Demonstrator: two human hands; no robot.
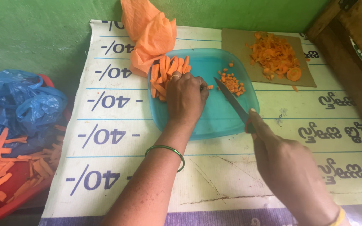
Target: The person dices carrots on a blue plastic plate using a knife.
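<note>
Hidden: left hand [186, 97] covers the carrot sticks' [167, 72] near ends; its fingertips are unseen.
Left hand: curled, pressing the sticks down on the teal plate [214, 121].
Right hand [288, 167]: closed on the knife [230, 99], blade pointing to 11 o'clock.
Diced carrot [233, 81]: at 1 o'clock from the blade tip.

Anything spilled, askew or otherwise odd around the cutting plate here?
Little stands out. One diced carrot bit lies on the mat, off the cardboard holding the peels. The mat shows cracks near its front edge. The left hand steadies carrot sticks on the plate; the right hand holds the knife.
</note>
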